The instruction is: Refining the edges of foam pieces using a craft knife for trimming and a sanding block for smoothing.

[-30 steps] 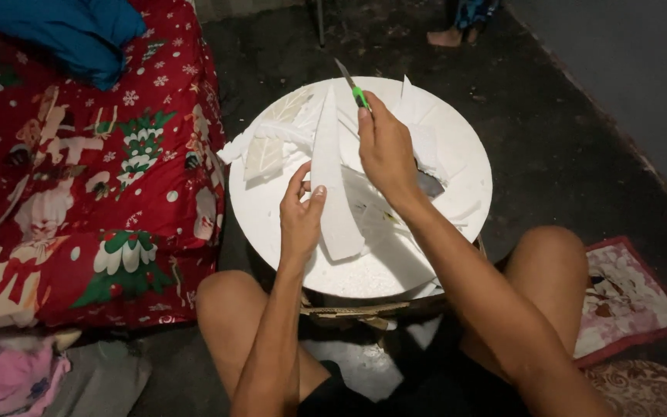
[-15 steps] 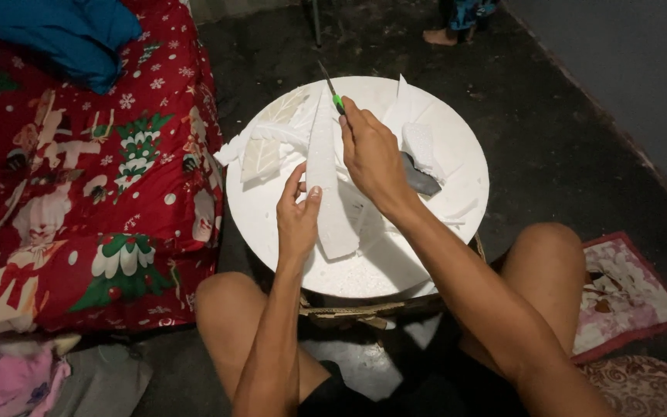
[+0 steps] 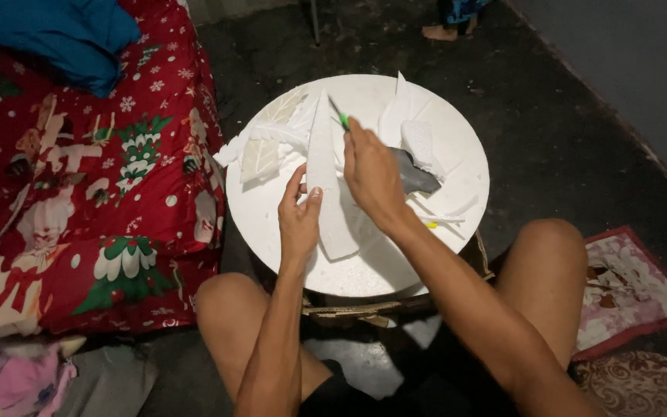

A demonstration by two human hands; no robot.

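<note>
Seen from above, the person's right hand (image 3: 372,174) is closed around a green-handled knife (image 3: 339,116), whose thin blade points away from the body and meets the right edge of a long, pointed white foam strip (image 3: 326,177). The left hand (image 3: 299,216) steadies that strip from its left side, thumb and fingers pinched on its edge. The strip lies lengthwise on a round white table (image 3: 457,147), tip pointing away from the person. Left of the strip lie leaf-shaped foam cutouts (image 3: 264,147) with ribbed surfaces. Right of the knife hand rest more white foam scraps (image 3: 414,127) and a dark grey piece (image 3: 414,176). The person sits on a dark floor (image 3: 565,116) with bare knees either side of the table. To the left is a bed with a red patterned blanket (image 3: 79,201) and blue cloth (image 3: 63,35) on it.
</note>
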